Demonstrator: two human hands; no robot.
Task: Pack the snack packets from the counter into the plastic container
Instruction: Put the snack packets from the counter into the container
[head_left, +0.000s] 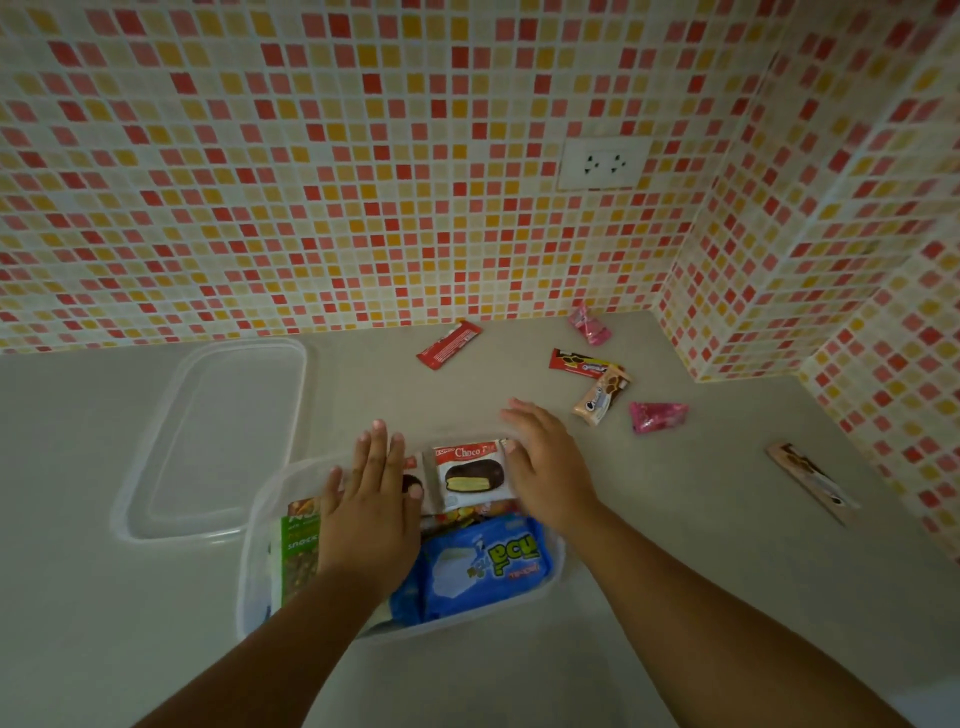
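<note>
The clear plastic container (249, 582) sits on the counter in front of me, holding a Choco Pie packet (470, 475), a blue packet (485, 566) and a green snack packet (298, 556). My left hand (371, 512) lies flat, fingers spread, over the packets on the container's left side. My right hand (545, 462) rests open at the Choco Pie packet's right edge. Loose on the counter lie a red packet (448, 344), a dark red bar (579, 361), a beige Oreo packet (602, 394), two pink packets (588, 325) (657, 415) and a long packet (813, 480).
The container's clear lid (218, 441) lies flat on the counter to the left. A mosaic-tiled wall stands behind, with a white socket (602, 163), and a tiled corner (753, 312) juts out at the right behind the loose packets.
</note>
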